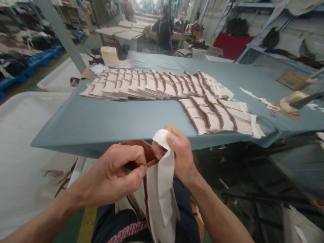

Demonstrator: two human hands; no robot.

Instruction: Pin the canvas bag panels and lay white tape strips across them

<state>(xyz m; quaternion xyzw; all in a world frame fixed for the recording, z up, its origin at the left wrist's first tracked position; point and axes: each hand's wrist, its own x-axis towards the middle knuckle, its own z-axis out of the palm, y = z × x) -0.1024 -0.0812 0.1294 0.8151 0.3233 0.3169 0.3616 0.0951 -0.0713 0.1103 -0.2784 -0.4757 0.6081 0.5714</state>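
Note:
My left hand (115,173) is closed in a pinch on the top edge of a brown-and-cream leather piece (152,192), held over my lap just in front of the table edge. My right hand (179,152) is closed too, pinching a white backing strip (164,168) that curls up off the same piece and hangs down beside it. On the blue-grey table (101,121) beyond lie overlapping rows of similar cream pieces with brown edging (154,84), and a smaller group (217,116) nearer my right hand.
A cream foam block (111,55) stands at the table's far left corner. White strips (260,99) and cardboard (292,81) lie at the right. Large white trays (22,135) sit left of the table. A person (165,30) stands at a far bench. Shelving lines both sides.

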